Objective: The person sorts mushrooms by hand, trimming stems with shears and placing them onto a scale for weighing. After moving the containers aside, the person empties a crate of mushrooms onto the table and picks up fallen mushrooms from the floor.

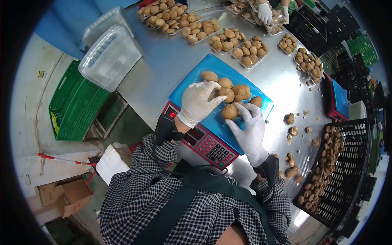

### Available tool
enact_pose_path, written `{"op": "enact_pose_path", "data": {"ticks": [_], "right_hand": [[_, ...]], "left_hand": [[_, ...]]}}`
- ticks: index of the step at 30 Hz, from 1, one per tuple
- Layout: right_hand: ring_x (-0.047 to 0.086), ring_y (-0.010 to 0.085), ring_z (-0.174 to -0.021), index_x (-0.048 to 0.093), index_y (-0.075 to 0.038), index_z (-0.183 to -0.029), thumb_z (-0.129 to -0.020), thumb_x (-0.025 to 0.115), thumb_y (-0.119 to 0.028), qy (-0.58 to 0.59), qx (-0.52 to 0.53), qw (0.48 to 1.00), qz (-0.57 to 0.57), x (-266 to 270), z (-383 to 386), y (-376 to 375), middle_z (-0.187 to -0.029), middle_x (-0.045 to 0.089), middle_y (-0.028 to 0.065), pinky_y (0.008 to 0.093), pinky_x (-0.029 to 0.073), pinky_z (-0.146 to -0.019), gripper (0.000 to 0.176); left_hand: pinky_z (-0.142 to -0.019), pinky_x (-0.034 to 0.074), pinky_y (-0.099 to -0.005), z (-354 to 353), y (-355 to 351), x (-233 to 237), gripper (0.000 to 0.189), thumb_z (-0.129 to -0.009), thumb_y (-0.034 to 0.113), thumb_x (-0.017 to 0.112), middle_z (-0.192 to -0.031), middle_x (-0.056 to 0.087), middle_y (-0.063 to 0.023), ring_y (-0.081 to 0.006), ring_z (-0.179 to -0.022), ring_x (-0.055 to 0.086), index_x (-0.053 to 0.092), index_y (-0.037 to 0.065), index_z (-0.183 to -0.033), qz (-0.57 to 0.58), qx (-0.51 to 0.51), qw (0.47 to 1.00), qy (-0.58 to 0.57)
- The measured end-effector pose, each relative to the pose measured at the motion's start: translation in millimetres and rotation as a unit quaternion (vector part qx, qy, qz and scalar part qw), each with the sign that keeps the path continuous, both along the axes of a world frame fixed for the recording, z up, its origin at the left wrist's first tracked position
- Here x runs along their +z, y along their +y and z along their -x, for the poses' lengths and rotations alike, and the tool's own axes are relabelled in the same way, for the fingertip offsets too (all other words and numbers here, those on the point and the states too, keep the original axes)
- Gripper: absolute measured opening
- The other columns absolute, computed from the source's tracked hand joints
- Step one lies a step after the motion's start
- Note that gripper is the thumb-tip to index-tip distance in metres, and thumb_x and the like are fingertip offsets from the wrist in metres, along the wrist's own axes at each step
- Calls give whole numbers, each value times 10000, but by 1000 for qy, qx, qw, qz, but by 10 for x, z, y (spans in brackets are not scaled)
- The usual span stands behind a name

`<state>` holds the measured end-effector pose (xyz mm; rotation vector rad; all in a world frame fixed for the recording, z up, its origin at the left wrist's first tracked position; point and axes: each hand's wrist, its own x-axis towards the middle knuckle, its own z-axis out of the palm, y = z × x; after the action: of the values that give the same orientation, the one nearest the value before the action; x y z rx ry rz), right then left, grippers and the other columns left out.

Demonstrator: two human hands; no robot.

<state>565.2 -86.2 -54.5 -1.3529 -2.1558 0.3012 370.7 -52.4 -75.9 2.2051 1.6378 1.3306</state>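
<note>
A digital scale with a blue platform (196,75) and a red keypad panel (211,149) stands in front of me. Several brown mushrooms (241,92) lie in a clear plastic tray on its platform. My left hand (199,103), in a white glove, curls its thumb and fingers around a mushroom at the tray's near left side. My right hand (250,132), also gloved, grips another mushroom (230,111) between thumb and fingers at the near side. The fingers partly hide both mushrooms.
Filled mushroom trays (250,51) line the table's far side. Loose mushrooms (293,131) lie to the right, beside a black crate (347,163) of mushrooms. Stacked clear trays (110,57) and a green crate (75,104) are left. A co-worker's gloved hands (265,13) handle a tray beyond.
</note>
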Motion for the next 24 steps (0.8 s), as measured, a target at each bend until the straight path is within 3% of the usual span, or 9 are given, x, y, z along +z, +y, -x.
{"op": "enact_pose_path", "data": {"ticks": [11,17,24], "right_hand": [[499,275,-1027,545,-58,-1169,-715,744,-307,-176,-25,980,-87,-18,170,100,-1091,544,93,401,382,-881,554],[495,286,-1040,512,-63,-1106,-673,782,-317,-72,-57,995,-49,-127,161,103,-1094,546,94,414,375,-887,570],[462,319,-1119,530,-55,-1039,-647,803,-349,-80,-66,991,-89,-220,208,145,-1139,517,125,449,353,-938,560]], "left_hand": [[-658,466,-375,1,24,-75,303,-736,317,744,-784,650,-87,-284,-724,620,632,90,-902,-5,-5,1000,-7],[-688,463,-382,6,2,-28,318,-738,315,742,-834,659,-85,-284,-764,620,632,95,-940,8,-10,1000,-8],[-714,457,-394,8,14,-34,333,-756,307,725,-872,660,-79,-288,-814,613,626,118,-1011,-1,-25,999,20]]}}
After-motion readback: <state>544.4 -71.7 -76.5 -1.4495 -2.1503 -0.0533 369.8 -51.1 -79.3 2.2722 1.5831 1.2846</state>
